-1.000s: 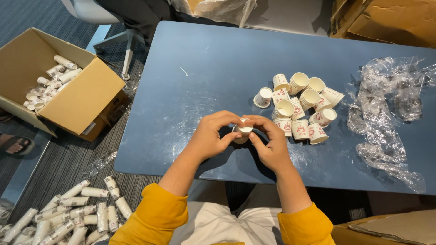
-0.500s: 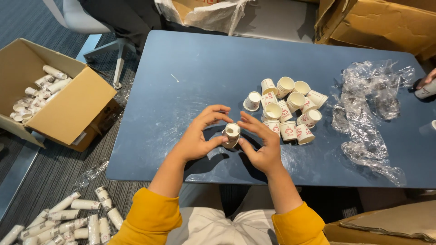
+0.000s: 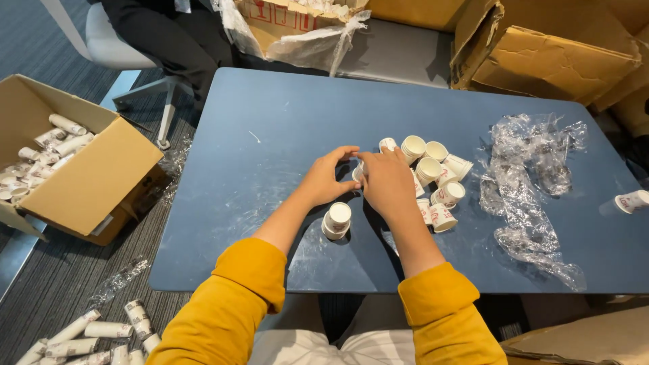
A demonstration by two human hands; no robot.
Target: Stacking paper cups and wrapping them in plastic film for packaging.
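Head view: both hands (image 3: pixel 365 179) pinch one paper cup (image 3: pixel 356 173), short stack (image 3: pixel 336 221) just below.

bare tabletop (image 3: pixel 270 135) left, plastic wrap (image 3: pixel 534 182) right

Open brown carton (image 3: pixel 74 179) at left, brown cardboard boxes (image 3: pixel 547 64) behind table.

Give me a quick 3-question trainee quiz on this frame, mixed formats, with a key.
1. True or false: the short cup stack stands apart from both hands.
2. The crumpled plastic wrap lies on which side of the loose cups? A) left B) right
3. Fill in: the open box on the floor holds rolled cup ____.

Key: 1 true; 2 B; 3 stacks. The left hand and right hand meet at the pile.
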